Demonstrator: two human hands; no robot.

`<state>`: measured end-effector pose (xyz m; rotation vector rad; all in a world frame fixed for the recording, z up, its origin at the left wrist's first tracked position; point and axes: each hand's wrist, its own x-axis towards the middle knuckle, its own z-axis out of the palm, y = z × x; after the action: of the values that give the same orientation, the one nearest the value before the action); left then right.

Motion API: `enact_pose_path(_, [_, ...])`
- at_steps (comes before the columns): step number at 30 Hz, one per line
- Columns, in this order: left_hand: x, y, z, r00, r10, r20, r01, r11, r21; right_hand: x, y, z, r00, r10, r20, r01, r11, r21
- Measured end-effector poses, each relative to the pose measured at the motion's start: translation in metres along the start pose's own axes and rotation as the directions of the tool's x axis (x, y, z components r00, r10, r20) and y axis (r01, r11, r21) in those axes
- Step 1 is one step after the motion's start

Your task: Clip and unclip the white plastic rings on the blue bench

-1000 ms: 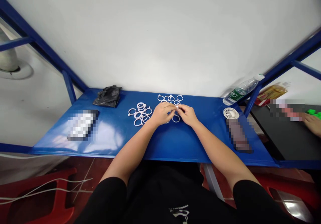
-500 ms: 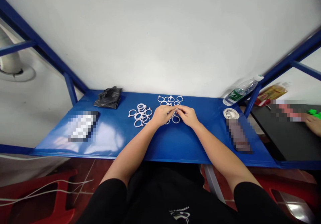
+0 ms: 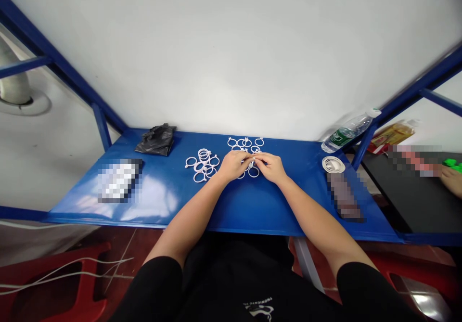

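My left hand (image 3: pixel 233 166) and my right hand (image 3: pixel 271 168) meet over the middle of the blue table (image 3: pixel 252 206), fingertips pinched together on a white curtain ring (image 3: pixel 253 160). Only a small white part of that ring shows between the fingers. Several more white rings with small knobs lie behind and beneath my hands, among them one ring (image 3: pixel 262 142) at the back and one (image 3: pixel 253 175) just under my right hand. Left of my left hand is a loose pile of similar rings (image 3: pixel 199 165), some overlapping.
At the back left lies a crumpled black plastic bag (image 3: pixel 157 139), with a blurred flat item (image 3: pixel 121 180) in front. On the right are a leaning water bottle (image 3: pixel 348 132), a coiled white strap (image 3: pixel 333 164) and a blurred dark item (image 3: pixel 344 197). Another person's hand (image 3: pixel 452 180) shows at far right.
My fingertips have shifted very slightly around the small white part of the ring. Both hands stay in the same place, and the rings on the table have not moved.
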<state>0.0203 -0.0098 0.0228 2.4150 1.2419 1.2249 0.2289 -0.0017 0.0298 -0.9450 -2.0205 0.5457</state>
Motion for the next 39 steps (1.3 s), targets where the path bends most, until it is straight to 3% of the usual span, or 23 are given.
enact_pose_path(6, [0.002, 0.001, -0.002, 0.997, 0.05, -0.053, -0.05, 0.999, -0.012, -0.001, 0.003, 0.004, 0.997, 0.037, -0.061, -0.036, 0.999, 0.007])
enact_pose_path(10, [0.003, -0.002, -0.011, 0.998, 0.039, -0.05, -0.039, 0.999, 0.0, 0.002, 0.02, 0.0, 0.988, 0.108, -0.109, -0.113, 0.993, -0.044])
enact_pose_path(13, [0.006, -0.012, -0.03, 0.996, -0.082, -0.042, 0.086, 0.992, 0.093, 0.006, 0.041, -0.009, 0.984, 0.16, -0.073, -0.17, 0.971, -0.169])
enact_pose_path(16, [0.006, -0.029, -0.054, 0.964, -0.255, -0.076, 0.266, 0.936, 0.231, 0.008, 0.057, -0.016, 0.974, 0.225, 0.016, -0.212, 0.937, -0.278])
enact_pose_path(20, [-0.001, -0.052, -0.075, 0.862, -0.505, -0.052, 0.489, 0.798, 0.352, 0.008, 0.06, -0.016, 0.964, 0.256, 0.073, -0.217, 0.914, -0.342])
enact_pose_path(23, [-0.006, -0.057, -0.076, 0.802, -0.596, -0.026, 0.546, 0.717, 0.433, 0.009, 0.058, -0.015, 0.966, 0.236, 0.109, -0.179, 0.909, -0.377])
enact_pose_path(28, [0.0, -0.04, -0.06, 0.906, -0.414, -0.085, 0.416, 0.839, 0.35, 0.009, 0.061, -0.016, 0.96, 0.233, 0.155, -0.159, 0.91, -0.382])
enact_pose_path(31, [0.004, -0.026, -0.043, 0.955, -0.298, 0.018, 0.279, 0.913, 0.297, 0.009, 0.059, -0.016, 0.961, 0.242, 0.132, -0.177, 0.909, -0.376])
enact_pose_path(34, [0.003, -0.017, -0.026, 0.968, -0.196, 0.159, 0.15, 0.954, 0.261, 0.009, 0.055, -0.014, 0.967, 0.218, 0.129, -0.153, 0.908, -0.39])
enact_pose_path(39, [-0.003, -0.013, -0.009, 0.954, -0.136, 0.267, 0.062, 0.961, 0.268, 0.009, 0.055, -0.011, 0.966, 0.178, 0.187, -0.079, 0.895, -0.44])
